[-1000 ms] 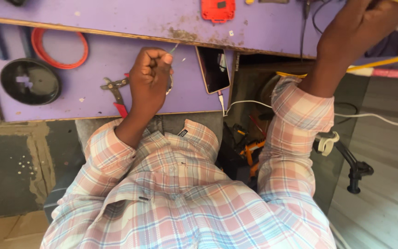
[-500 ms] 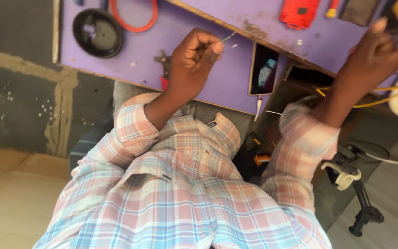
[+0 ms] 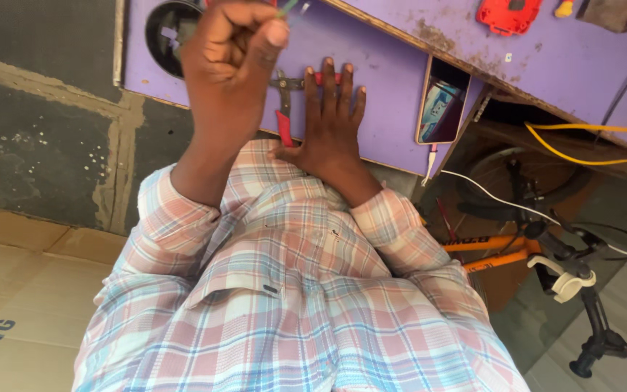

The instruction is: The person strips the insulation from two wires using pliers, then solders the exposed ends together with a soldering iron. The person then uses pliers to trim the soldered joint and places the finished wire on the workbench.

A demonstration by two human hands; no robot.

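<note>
Up near the top of the view, your left hand (image 3: 230,54) is curled into a tight fist, raised above the purple desk (image 3: 393,94). Your fingers (image 3: 273,33) are pressed together, and they pinch a thin wire (image 3: 289,7) with a bit of green on it that pokes out past your thumb. You can only see a small end of it, so how long it is cannot be told.

That wire looks very light and bendy (like a blade of grass). It would likely slip or kink if you squeeze it hard, so a soft pinch close to the tip seems best.

Your right hand (image 3: 328,127) lies flat on the desk with its fingers spread wide and holds nothing. Its fingertips reach the red-handled pliers (image 3: 284,109), which lie on the desk just beside it. The pliers look hard and heavier, and the red handles seem the good place to take hold.

Near them on the desk sits a round black disc (image 3: 168,29), and a phone (image 3: 442,101) leans at the desk's edge to your right.
</note>
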